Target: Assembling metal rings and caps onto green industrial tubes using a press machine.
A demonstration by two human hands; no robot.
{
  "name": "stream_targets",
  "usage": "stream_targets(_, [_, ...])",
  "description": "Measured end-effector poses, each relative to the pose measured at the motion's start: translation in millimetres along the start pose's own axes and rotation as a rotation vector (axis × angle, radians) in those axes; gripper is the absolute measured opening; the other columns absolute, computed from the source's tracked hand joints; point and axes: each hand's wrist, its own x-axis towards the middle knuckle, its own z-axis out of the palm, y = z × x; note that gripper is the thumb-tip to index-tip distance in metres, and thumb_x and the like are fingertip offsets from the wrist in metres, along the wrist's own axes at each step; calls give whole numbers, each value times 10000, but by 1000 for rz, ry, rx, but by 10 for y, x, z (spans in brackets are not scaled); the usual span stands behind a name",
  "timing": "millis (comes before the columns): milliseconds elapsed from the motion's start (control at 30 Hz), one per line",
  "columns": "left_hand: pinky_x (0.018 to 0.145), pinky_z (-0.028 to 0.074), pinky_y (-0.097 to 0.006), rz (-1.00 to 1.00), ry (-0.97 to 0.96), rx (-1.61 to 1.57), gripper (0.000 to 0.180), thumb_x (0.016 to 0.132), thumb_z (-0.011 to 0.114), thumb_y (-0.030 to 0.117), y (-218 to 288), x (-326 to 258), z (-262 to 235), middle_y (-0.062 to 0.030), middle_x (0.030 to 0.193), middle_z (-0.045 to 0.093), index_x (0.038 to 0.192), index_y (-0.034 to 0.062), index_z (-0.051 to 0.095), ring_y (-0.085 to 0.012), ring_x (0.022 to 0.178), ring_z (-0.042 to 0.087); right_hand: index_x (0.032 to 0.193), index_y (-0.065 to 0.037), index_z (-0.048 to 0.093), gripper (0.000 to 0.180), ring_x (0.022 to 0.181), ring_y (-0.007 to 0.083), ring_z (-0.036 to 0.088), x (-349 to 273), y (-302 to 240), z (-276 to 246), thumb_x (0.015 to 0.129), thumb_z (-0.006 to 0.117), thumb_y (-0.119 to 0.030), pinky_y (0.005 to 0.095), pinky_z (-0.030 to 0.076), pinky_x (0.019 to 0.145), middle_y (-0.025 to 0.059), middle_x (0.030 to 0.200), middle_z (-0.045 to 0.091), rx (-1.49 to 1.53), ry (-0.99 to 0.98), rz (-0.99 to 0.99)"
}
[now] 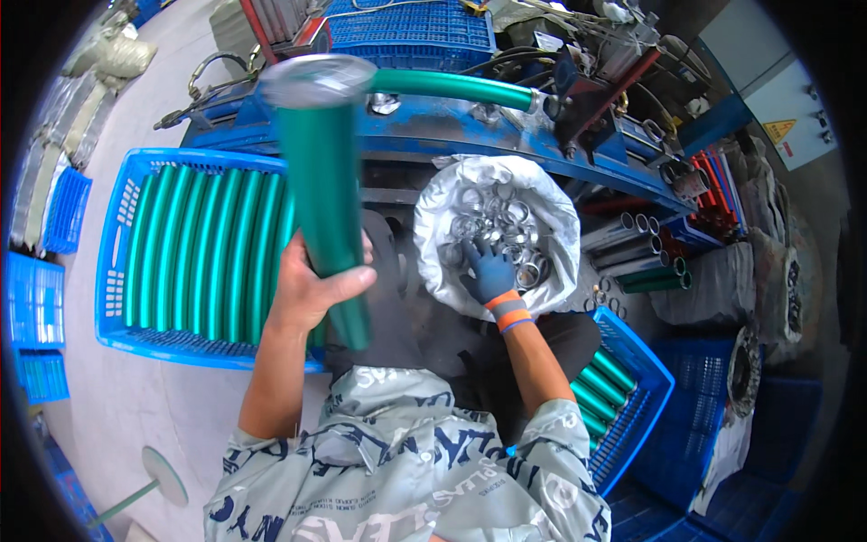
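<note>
Left fingers (pixel 354 283) grip a green tube (pixel 321 181). Right fingers (pixel 484 248), spread over rings (pixel 499 215), might grab two because they're jumbled.

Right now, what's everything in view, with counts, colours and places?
Wide cylindrical tube: one, green and silver, left of centre
Slotted plastic crate: one, blue, left of the person
Long cylindrical tubes: several, green, in that crate
Crinkled sack: one, white, front centre
Metal rings: many, silver, in the sack
Metal bench: one, blue, beyond the sack
Slim tube: one, green, over the bench
Second plastic crate, holding green tubes: one, blue, lower right
Shiny tubes: several, silver, right of sack
Metal cabinet: one, pale grey, upper right
Background plastic crates: several, blue, far left
Printed shirt: one, grey, on the person
Left hand: one, bare, gripping the wide tube
Right hand: one, dark blue glove, among the rings
</note>
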Motion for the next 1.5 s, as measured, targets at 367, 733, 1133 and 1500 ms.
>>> stream_targets(367, [1010,607,-459,-49,469,-667,544,1136,689,577,-368,-139,-74,-157,1236,761,1330,69,672,-280,1121,739,1796,-97,415,1060,1465,301,654,-317,-130,-362,864,921,-133,498,521,1244,167,1508,727,826,319,67])
stream_targets(733, [1123,610,-455,-200,400,-539,594,1143,711,548,-787,-245,135,-151,1423,728,1453,46,641,-266,1307,731,1890,-189,67,1390,1523,312,623,-912,-938,-1435,826,930,43,455,538,1243,182,1680,600,2025,266,-15])
stream_targets(1133, [1132,612,-493,-77,434,-445,565,1149,721,504,-814,-282,119,-176,1484,712,1488,58,645,-301,1339,723,1692,51,535,723,1432,213,640,-853,-1090,-1417,1004,755,27,359,515,1223,124,1603,637,1618,325,84])
stream_targets(1500, [1088,632,-535,-166,445,-557,508,1145,736,442,-1032,-160,84,-166,1484,696,1485,80,628,-323,1331,724,1779,46,375,894,1495,245,567,-531,-1161,-1436,1007,801,-104,396,416,1291,170,1648,581,1516,328,60])
